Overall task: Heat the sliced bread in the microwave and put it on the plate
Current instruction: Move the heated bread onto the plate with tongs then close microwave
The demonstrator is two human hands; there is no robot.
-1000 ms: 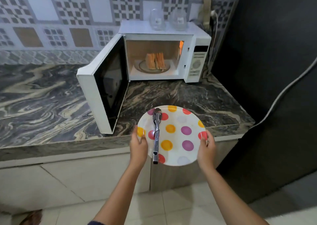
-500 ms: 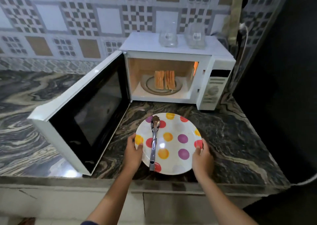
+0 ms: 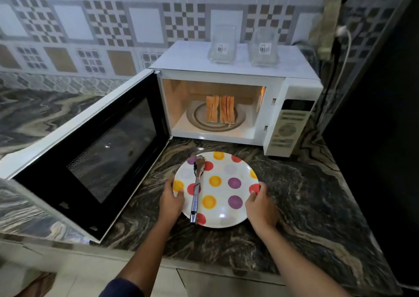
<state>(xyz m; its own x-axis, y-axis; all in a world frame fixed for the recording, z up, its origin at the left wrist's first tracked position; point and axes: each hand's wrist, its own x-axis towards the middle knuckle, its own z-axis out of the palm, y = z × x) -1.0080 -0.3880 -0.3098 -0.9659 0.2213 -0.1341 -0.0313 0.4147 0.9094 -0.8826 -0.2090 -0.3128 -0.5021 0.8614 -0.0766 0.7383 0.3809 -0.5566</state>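
A white plate with coloured dots (image 3: pixel 229 208) lies on the marble counter in front of the microwave (image 3: pixel 226 70). Metal tongs (image 3: pixel 196 190) lie across the plate's left half. My left hand (image 3: pixel 171 202) grips the plate's left rim and my right hand (image 3: pixel 260 206) grips its right rim. The microwave door (image 3: pixel 95 151) stands wide open to the left. Inside, several slices of bread (image 3: pixel 219 112) stand on edge on the glass turntable (image 3: pixel 199 117), under orange light.
Two clear glass containers (image 3: pixel 222 45) (image 3: pixel 263 47) stand on top of the microwave. Its control panel (image 3: pixel 288 124) is on the right. A dark wall (image 3: pixel 374 115) borders the counter (image 3: pixel 306 194) on the right, with a cable (image 3: pixel 344 54) hanging by the plug.
The plate with the tongs moved from in front of the counter edge onto the counter before the microwave. Both hands still hold its rim. The view has come closer.
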